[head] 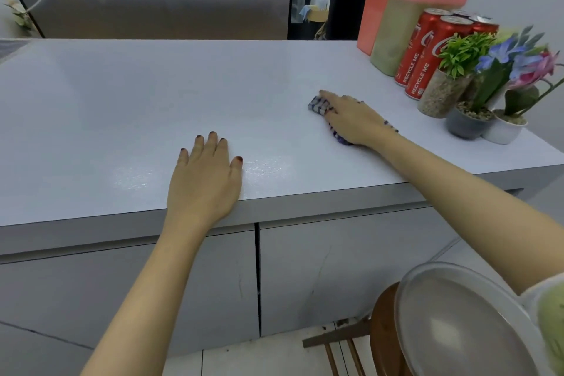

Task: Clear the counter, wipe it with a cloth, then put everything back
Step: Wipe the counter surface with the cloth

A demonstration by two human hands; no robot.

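A blue-and-white checked cloth (pixel 318 106) lies bunched under the right hand (pixel 355 119), whose flat fingers press it to the counter (pixel 152 94). Its long axis follows the hand, showing past fingertips and wrist. The left hand (pixel 205 172) rests flat, holding nothing. Right of the right hand, pots (pixel 467 123) hold plants.

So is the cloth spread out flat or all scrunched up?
Scrunched up. The checked cloth sits bunched under the right hand on the counter, and only small lumps poke out at either end of the hand.
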